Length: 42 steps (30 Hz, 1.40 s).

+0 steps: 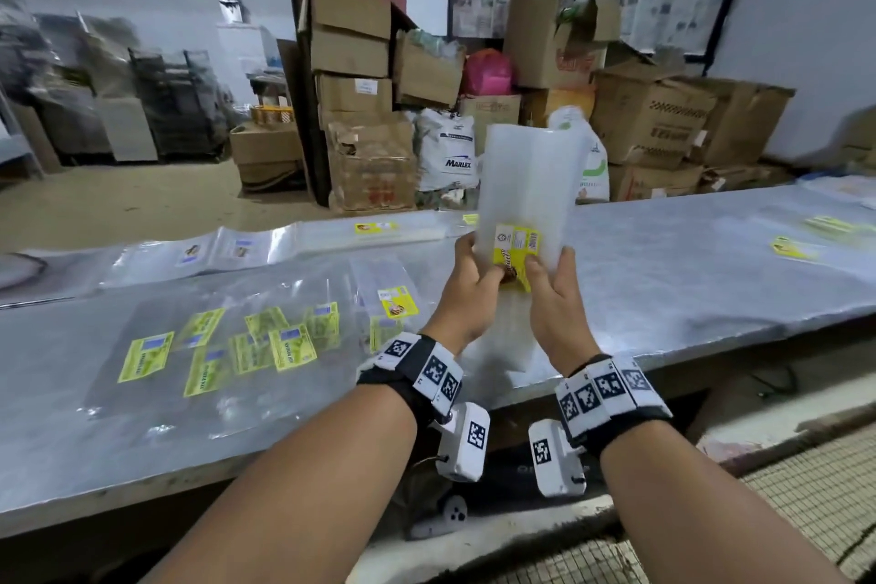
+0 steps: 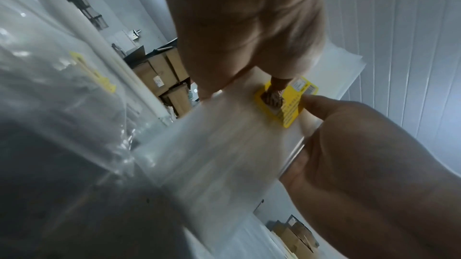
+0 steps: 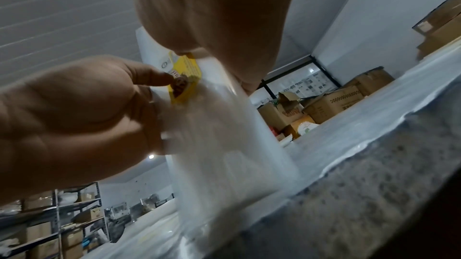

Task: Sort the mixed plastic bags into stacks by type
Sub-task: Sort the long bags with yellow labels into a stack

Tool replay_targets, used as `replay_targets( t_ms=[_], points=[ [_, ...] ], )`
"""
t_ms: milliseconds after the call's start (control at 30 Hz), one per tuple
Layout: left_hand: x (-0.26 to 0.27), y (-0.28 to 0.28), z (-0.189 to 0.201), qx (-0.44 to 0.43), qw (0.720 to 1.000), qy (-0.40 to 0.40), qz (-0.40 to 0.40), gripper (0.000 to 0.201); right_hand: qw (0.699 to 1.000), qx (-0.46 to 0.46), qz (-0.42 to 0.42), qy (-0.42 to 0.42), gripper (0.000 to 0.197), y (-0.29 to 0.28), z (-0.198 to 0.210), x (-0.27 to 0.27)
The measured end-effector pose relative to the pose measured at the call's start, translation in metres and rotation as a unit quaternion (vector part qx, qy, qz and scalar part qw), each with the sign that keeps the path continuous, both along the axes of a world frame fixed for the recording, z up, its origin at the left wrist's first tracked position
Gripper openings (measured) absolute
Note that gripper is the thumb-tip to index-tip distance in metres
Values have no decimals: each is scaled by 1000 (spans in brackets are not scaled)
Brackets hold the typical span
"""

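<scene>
Two hands are wrapped around one bundle of clear plastic bags (image 1: 524, 185), which is held upright above the near edge of the table (image 1: 663, 280). Its yellow label (image 1: 516, 251) is pinched from both sides: the left hand (image 1: 467, 294) is curled on the bundle's edge at 9 o'clock with its thumb laid on the label, and the right hand (image 1: 554, 299) is closed on the edge at 3 o'clock, thumb likewise on the label. At 9 o'clock from the hands, a loose spread of clear bags with green-yellow labels (image 1: 246, 346) is laid flat on the table. At 10 o'clock, a row of longer clear bags (image 1: 227, 251) is lined along the far edge. At 2 o'clock, further yellow-labelled bags (image 1: 791, 247) are seen on the table. At 12 o'clock, beyond the table, cardboard boxes (image 1: 360, 95) are stacked against the wall
</scene>
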<state>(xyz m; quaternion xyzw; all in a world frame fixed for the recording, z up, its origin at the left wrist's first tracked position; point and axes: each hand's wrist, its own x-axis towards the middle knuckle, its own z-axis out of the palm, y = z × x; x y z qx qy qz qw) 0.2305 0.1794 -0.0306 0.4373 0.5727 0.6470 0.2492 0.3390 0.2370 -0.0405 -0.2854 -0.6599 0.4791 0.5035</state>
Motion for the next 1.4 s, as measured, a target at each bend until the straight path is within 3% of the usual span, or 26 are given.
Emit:
replay_targets(
  t_ms=[133, 300, 500, 733, 833, 1000, 1133, 1233, 1400],
  points=[
    [-1, 4, 7, 32, 999, -2, 25, 32, 1000, 21, -1, 20, 9, -2, 13, -6],
    [-7, 3, 19, 64, 998, 2, 19, 34, 998, 52, 0, 34, 13, 1, 27, -8],
    [-12, -1, -14, -27, 999, 36, 4, 29, 999, 6, 5, -54, 13, 1, -9, 0],
    [-20, -4, 2, -53, 998, 37, -26, 26, 999, 42, -10, -22, 14, 7, 10, -3],
    [-35, -8, 13, -109, 988, 87, -61, 22, 999, 31, -21, -14, 12, 14, 5, -2],
    [-98, -16, 17, -231, 929, 280, -73, 23, 1000, -11, -10, -20, 13, 18, -18, -2],
    [-144, -24, 22, -336, 831, 438, -64, 25, 999, -32, -15, -7, 11, 25, -29, -4],
    [-165, -24, 20, -384, 785, 482, -61, 39, 998, -53, -14, -9, 12, 29, -42, -7],
    [-181, -8, 7, -439, 729, 510, -124, 81, 998, -64, 2, -19, 13, 36, -55, -13]
  ],
)
